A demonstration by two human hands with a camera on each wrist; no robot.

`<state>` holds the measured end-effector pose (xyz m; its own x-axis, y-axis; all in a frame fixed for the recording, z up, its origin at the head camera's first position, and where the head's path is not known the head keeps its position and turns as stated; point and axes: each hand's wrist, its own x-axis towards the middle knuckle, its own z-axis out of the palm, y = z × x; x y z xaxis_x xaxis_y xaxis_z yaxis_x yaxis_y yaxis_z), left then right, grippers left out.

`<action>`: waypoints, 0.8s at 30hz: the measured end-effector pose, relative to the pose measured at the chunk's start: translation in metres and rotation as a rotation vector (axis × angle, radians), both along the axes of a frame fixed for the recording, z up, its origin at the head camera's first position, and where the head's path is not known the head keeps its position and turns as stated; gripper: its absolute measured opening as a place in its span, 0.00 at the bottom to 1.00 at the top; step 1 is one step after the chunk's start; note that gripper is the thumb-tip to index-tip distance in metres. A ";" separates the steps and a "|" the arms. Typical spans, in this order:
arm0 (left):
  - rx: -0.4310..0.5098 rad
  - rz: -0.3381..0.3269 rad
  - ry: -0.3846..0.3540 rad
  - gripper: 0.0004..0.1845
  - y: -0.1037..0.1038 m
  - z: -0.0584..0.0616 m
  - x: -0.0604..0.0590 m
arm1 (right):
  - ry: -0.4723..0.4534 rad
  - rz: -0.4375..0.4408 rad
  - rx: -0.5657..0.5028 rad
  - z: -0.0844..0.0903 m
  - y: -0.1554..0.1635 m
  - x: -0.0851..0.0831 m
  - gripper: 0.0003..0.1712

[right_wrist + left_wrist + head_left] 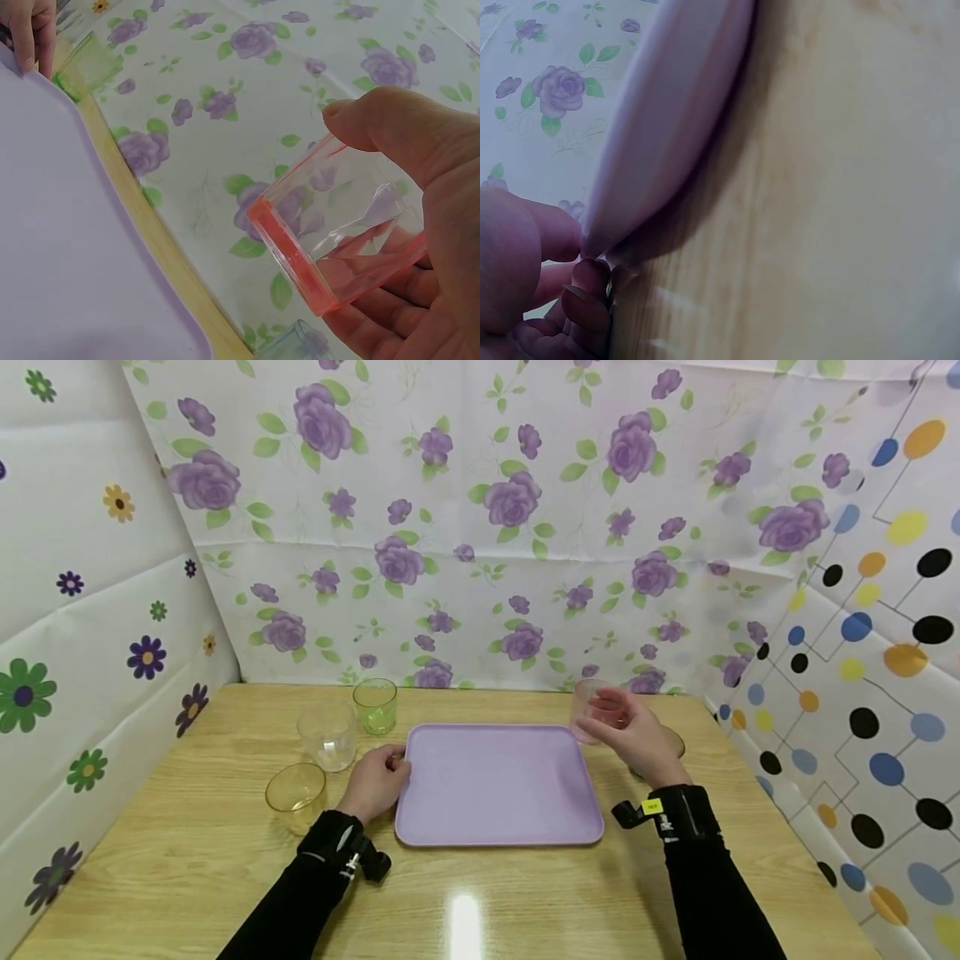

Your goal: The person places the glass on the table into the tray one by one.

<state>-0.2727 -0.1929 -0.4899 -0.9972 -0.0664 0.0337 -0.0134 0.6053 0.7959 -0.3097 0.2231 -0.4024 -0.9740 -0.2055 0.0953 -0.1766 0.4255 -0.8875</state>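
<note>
A light purple rectangular tray (pixel 498 785) lies on the wooden table, and my left hand (pixel 377 783) pinches its left edge. In the left wrist view the thumb and fingers meet at the tray's rim (pixel 641 150), which stands slightly above the table there. My right hand (pixel 637 739) grips a clear pink cup (pixel 337 225) beyond the tray's far right corner. Thumb and fingers lie on opposite sides of the cup, which is tilted in the right wrist view with its thick pink base towards the tray.
Left of the tray stand a green cup (pixel 377 710), a clear cup (pixel 327 739) and a yellow cup (pixel 297 797). Another cup (pixel 677 742) is partly hidden behind my right hand. A bluish cup (pixel 304 341) shows low in the right wrist view. Patterned cloth walls (pixel 465 527) border the table (pixel 540 902).
</note>
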 end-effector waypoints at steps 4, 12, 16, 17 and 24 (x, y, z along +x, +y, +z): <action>-0.006 -0.001 -0.003 0.24 -0.001 -0.001 0.000 | -0.009 0.009 -0.002 -0.001 -0.004 -0.001 0.50; -0.012 -0.003 0.009 0.24 -0.001 0.001 0.001 | -0.004 0.013 -0.015 -0.005 -0.011 -0.004 0.48; -0.012 -0.002 0.017 0.23 0.000 0.001 0.002 | 0.011 0.015 -0.008 -0.007 -0.017 -0.006 0.48; -0.012 -0.003 0.020 0.23 0.000 0.001 0.002 | 0.011 0.015 -0.006 -0.008 -0.018 -0.007 0.48; -0.009 -0.003 0.012 0.23 0.000 0.001 0.003 | 0.021 0.034 0.007 -0.011 -0.029 -0.007 0.49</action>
<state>-0.2700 -0.1926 -0.4892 -0.9969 -0.0634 0.0467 -0.0019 0.6121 0.7908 -0.3168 0.1945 -0.4136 -0.9642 -0.2394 0.1142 -0.2098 0.4251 -0.8805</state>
